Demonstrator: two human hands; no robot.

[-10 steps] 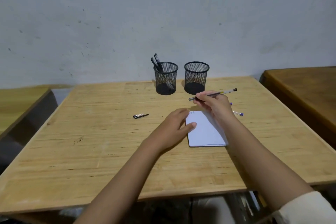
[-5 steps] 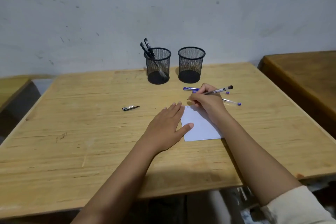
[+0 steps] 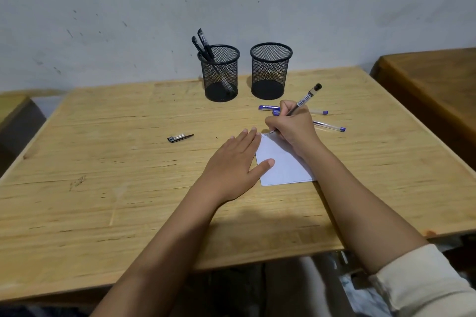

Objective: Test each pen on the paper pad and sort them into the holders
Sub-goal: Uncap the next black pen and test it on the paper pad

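A pale sleeve (image 3: pixel 422 283) is pushed up the right forearm at the near edge of the tabletop (image 3: pixel 103 201). Toward the middle of the tabletop, the left hand (image 3: pixel 231 165) lies flat, palm down, with its fingers (image 3: pixel 244 141) straight and close together. Its thumb is spread out to the side and presses on the left edge of the paper pad (image 3: pixel 283 167). The white pad lies just right of centre, with a few small marks at its far left corner.

The right hand (image 3: pixel 291 128) rests on the far part of the pad. Its fingers are curled and pinch a pen (image 3: pixel 306 98), whose tip touches the marked corner. The pen's dark-capped back end tilts up and away to the right.

A small loose cap (image 3: pixel 179 137) lies on the tabletop well to the left of the hands. Just beyond the right hand lie blue pens (image 3: pixel 329 126), partly hidden by it, so their number is unclear.

Near the far edge stand two black mesh holders side by side and a little apart. The left holder (image 3: pixel 220 72) has black pens (image 3: pixel 203 46) leaning out to the left. The right holder (image 3: pixel 269 69) shows no pens above its rim.
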